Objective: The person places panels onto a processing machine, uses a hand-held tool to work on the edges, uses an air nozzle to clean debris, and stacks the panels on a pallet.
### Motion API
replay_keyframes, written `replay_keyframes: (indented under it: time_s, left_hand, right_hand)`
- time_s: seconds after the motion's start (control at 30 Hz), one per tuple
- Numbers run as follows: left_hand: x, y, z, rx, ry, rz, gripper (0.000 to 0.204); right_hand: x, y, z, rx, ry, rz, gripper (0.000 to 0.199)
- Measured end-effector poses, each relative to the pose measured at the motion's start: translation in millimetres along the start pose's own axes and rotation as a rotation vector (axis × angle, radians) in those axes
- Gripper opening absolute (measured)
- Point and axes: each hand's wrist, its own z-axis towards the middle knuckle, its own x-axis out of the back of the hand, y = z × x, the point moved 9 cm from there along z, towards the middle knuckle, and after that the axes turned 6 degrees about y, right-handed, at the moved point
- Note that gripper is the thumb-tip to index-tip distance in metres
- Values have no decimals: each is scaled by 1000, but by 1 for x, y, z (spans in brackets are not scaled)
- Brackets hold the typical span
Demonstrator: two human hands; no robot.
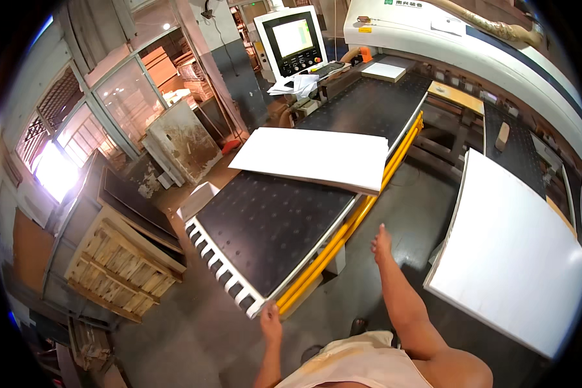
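My left hand is at the near corner of a long black-topped work table, its fingers closed around the corner beside the yellow rails. My right hand is held out over the floor, to the right of the rails. It holds nothing, and its fingers are apart. A white rectangular board lies across the middle of the table, beyond both hands. On the right, a large white panel lies flat with its near corner jutting toward me.
A control console with a lit screen stands beyond the table. A long white machine housing spans the back right. A smaller white board lies at the table's far end. Wooden pallets lean at left.
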Motion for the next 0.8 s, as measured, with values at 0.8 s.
replay_keyframes:
  time_s: [0.8]
  left_hand:
    - [-240,155,508,-289,295,299,73]
  right_hand:
    - [-38,-245,284,321,-179,-319,74]
